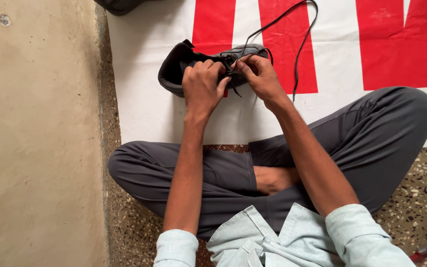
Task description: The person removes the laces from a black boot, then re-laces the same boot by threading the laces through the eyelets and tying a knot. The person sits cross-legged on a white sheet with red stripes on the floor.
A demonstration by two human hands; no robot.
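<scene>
Grip, left: left hand [201, 86] is curled over the tongue and upper of the black low-cut fabric shoe [186, 66], fingers clenched on it and pinning it to the sheet.
Grip, right: right hand [260, 76] pinches the thin black shoelace [300, 52] between thumb and fingertips, right at the eyelet rows beside the left hand.
Sitter: person sits cross-legged on the floor in dark grey trousers [371, 143] and a pale blue-green shirt with rolled sleeves [282, 242], one bare foot [273, 179] tucked between the knees.
Floor: speckled terrazzo floor [421, 193] lies under the legs; a plain tan cement strip [35, 148] runs along the person's left.
Shoe place: it lies on its side on the white sheet with broad red shapes [144, 104], just beyond the knees, heel opening towards the person's left.
Lace, done: the part near the hands looks threaded through the eyelets closest to the opening, judging by how it runs into the shoe under the fingers; the exact eyelets are hidden.
Lace, left: a long loose loop of it trails away over the red bands to the far edge, so much of the length seems unthreaded and no knot or bow shows.
Far edge: a dark rounded object [119, 5] sits at the top, too cropped to identify.
</scene>
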